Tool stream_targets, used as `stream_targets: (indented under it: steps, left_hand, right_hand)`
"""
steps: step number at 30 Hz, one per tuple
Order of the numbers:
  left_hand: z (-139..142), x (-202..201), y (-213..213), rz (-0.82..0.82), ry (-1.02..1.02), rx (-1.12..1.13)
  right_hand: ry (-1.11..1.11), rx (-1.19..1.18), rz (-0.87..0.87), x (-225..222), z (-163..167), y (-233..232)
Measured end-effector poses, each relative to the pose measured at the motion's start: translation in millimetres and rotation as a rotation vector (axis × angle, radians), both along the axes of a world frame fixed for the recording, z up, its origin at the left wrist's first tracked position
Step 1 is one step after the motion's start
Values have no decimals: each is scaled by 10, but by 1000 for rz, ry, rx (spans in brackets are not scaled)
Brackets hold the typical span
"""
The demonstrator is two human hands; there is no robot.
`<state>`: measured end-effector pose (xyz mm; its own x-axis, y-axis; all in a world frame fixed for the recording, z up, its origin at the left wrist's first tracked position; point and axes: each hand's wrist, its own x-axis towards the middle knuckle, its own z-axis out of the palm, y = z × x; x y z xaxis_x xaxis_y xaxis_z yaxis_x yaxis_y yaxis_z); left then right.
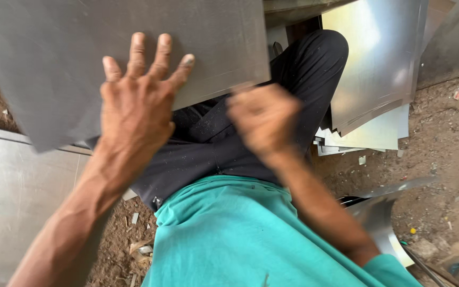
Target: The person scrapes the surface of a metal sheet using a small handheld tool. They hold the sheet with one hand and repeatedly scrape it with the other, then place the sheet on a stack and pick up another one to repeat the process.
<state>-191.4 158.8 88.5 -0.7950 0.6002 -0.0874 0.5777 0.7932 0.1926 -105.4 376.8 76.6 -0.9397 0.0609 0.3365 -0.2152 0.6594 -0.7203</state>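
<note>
- The left hand (pixel 136 101) lies flat on a grey metal sheet (pixel 54 58), fingers spread wide and pointing up the frame, palm pressed down; it grips nothing, only rests on the surface.
- That grey metal sheet fills the upper left of the view and sits tilted, its lower right corner over the person's lap.
- The right hand (pixel 264 119) is blurred. It looks loosely curled, close to the sheet's lower right edge, but whether it holds anything or touches the sheet I cannot tell.
- Under both hands are the person's black trousers (pixel 208 154), one knee raised toward the top of the frame, and a teal shirt (pixel 240 234) in the foreground.
- A second flat steel sheet (pixel 11 191) lies at the lower left, partly beneath the grey one.
- A stack of shiny metal sheets (pixel 378 69) leans at the upper right, just beside the raised knee, with more offcuts fanned out below it.
- A curved metal piece (pixel 378 212) sits at the lower right, behind the right forearm.
- The dirt floor (pixel 442 154) is scattered with small scraps.
</note>
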Motion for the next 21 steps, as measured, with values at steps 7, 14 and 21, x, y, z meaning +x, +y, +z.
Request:
stream_targets:
  steps: [7,14,21]
  left_hand:
    - [171,-42,-693,12,-10,-92]
    - [83,27,-751,82,-21,-82]
    - [301,-119,-666,54,-65,-185]
  right_hand:
    - [-21,14,148,-252,-523,1052]
    - [367,526,254,-1097,64,238]
    - [359,494,284,-704,168,105]
